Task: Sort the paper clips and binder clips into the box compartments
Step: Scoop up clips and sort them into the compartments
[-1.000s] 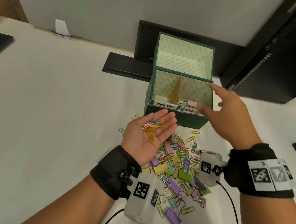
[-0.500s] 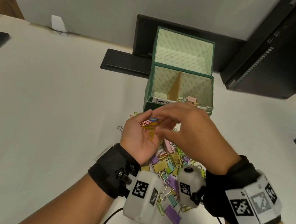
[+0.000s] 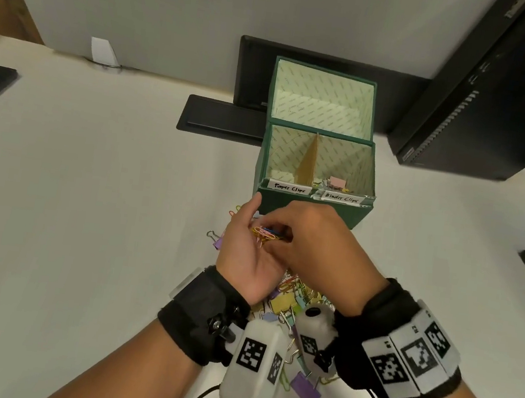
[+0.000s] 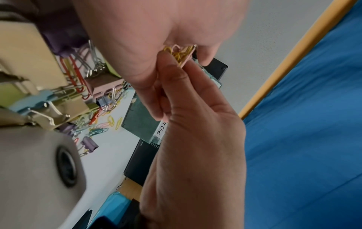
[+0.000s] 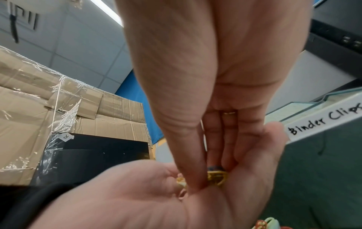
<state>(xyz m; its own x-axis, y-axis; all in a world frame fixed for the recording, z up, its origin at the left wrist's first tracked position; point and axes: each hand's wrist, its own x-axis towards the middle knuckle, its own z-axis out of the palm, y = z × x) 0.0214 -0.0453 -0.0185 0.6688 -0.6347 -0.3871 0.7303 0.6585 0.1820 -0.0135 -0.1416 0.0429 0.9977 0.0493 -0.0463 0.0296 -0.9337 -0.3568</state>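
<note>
Right hand (image 3: pixel 319 239) grip now pinched on paper clips (image 3: pixel 268 234) in cupped left hand (image 3: pixel 247 257).

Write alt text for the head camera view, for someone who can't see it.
Right hand pinches coloured paper clips from the upturned left hand, above a mixed clip pile. Behind stands an open green box labelled Paper Clips and Binder Clips.

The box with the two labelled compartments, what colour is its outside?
Dark green box; the head view shows it best.

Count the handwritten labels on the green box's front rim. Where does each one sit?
2. The "Paper Clips" label sits on the green box rim before the left compartment; the "Binder Clips" label before the right. None seems hidden.
</note>
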